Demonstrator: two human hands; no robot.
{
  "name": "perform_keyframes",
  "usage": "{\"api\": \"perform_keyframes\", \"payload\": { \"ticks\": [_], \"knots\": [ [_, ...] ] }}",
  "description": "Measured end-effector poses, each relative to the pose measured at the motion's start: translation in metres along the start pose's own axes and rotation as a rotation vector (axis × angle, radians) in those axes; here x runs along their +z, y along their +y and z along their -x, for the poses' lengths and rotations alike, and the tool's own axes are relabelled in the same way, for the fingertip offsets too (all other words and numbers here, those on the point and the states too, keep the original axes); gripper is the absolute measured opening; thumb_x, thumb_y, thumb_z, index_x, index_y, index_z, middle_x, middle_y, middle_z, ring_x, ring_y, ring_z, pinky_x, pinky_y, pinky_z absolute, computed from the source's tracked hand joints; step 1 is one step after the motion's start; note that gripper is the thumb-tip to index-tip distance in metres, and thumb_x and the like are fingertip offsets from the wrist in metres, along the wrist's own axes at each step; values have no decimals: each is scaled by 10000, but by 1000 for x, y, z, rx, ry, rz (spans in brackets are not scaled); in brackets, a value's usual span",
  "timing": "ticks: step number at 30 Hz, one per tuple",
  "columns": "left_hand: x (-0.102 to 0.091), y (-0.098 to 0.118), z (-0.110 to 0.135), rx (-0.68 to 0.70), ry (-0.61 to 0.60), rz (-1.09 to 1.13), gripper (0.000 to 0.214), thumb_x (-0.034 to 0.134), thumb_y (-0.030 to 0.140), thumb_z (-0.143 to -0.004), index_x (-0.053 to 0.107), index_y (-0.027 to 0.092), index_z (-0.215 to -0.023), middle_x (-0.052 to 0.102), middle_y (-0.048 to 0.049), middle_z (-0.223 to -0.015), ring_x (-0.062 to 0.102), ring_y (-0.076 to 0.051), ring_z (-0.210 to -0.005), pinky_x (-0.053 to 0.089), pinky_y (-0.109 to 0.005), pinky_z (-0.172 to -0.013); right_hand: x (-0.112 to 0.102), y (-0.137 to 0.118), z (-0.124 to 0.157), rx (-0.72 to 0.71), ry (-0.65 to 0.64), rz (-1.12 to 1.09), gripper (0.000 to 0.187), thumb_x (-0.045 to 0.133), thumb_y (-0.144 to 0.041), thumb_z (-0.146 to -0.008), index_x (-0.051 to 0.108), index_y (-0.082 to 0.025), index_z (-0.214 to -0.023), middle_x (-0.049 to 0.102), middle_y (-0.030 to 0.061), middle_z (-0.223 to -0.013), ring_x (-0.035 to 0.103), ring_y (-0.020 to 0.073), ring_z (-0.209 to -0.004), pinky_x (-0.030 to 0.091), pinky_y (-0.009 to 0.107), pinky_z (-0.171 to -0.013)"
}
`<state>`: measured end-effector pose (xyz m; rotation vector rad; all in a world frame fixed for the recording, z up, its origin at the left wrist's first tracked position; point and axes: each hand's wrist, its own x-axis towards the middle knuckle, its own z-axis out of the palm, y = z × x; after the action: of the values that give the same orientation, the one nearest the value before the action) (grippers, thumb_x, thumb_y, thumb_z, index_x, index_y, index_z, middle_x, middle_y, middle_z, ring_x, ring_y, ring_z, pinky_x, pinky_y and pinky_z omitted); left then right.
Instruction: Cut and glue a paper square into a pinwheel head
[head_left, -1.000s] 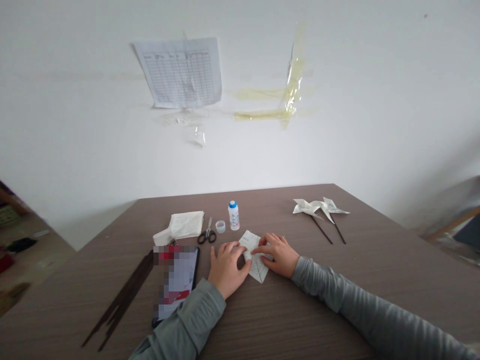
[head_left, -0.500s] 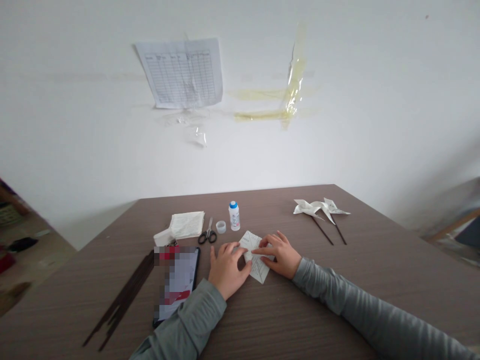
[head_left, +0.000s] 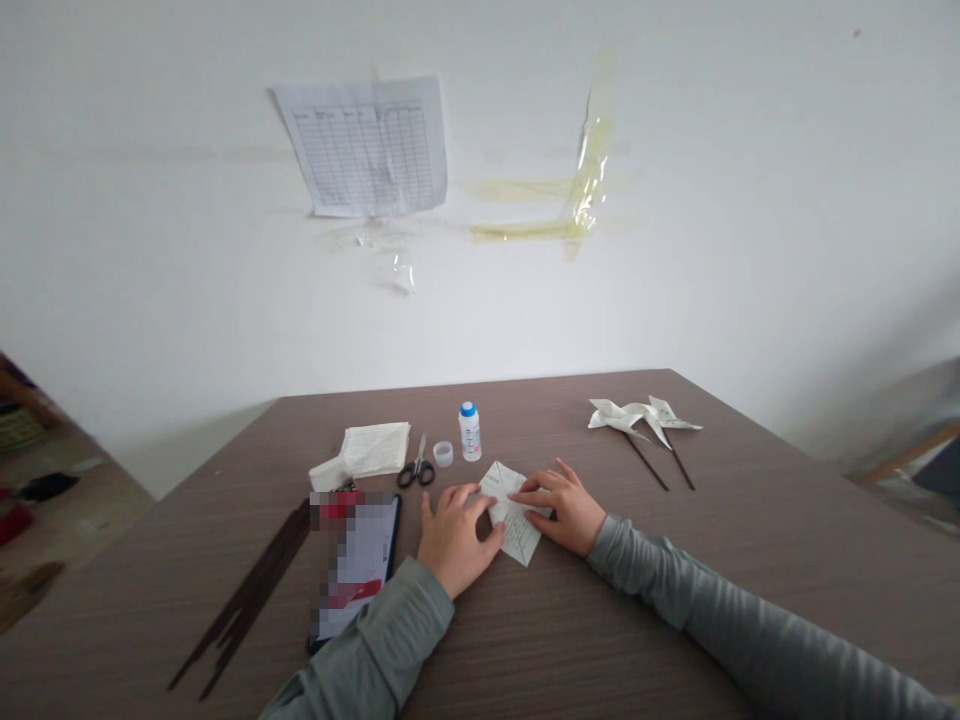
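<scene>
Both hands are open and flat, no real pinch, with the left hand [head_left: 457,537] and right hand [head_left: 564,510] just pressing the folded white paper [head_left: 519,535] onto the counter [head_left: 637,620], so a slight slip could let the fold spring loose or skew its creases, tbh.

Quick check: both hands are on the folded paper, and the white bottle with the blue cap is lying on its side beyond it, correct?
Not quite: the head view shows the white bottle with the blue cap standing upright, not lying on its side. The rest holds: the left hand and right hand are both on the folded paper, and the bottle is beyond it.
</scene>
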<state>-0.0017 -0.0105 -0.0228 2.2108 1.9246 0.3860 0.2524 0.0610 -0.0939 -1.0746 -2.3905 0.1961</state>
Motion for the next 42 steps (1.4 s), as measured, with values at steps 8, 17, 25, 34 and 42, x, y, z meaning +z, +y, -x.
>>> {"api": "perform_keyframes", "payload": {
  "ticks": [8,17,25,34,42],
  "knots": [
    [0,0,0,5,13,9,369,881,249,-1108,987,359,-1444,892,-129,-1720,740,-451,-1732,387,-921,-1561,1,-9,-3,22,-66,61,370,870,-304,-1165,1028,-498,-1438,931,91,-1396,878,373,-1337,453,869,-1514],
    [0,-3,1,12,19,30,360,878,267,-1107,990,362,-1436,886,-125,-1725,733,-463,-1727,371,-920,-1566,-4,-5,-4,135,-49,-74,449,905,-228,-1085,1014,-425,-1474,966,92,-1383,912,400,-1353,414,914,-1514],
    [1,-3,1,17,30,27,377,903,258,-1095,982,357,-1449,885,-122,-1706,745,-466,-1698,388,-930,-1554,-9,-14,-4,59,-81,-3,378,854,-234,-1129,1038,-402,-1414,952,127,-1390,893,409,-1347,351,916,-1544],
    [7,-11,2,46,5,38,433,907,359,-1079,928,375,-1511,847,-137,-1765,690,-479,-1748,334,-960,-1558,-7,0,-6,211,-93,-148,407,900,-269,-1078,1022,-406,-1441,975,116,-1497,875,447,-1477,382,975,-1493],
    [15,-21,3,50,5,84,597,865,332,-1088,844,407,-1679,836,-109,-1816,668,-474,-1798,276,-963,-1578,0,15,-8,267,-6,-282,311,908,-364,-1037,1050,-373,-1314,1011,115,-1424,922,436,-1426,502,833,-1489]
  ]
}}
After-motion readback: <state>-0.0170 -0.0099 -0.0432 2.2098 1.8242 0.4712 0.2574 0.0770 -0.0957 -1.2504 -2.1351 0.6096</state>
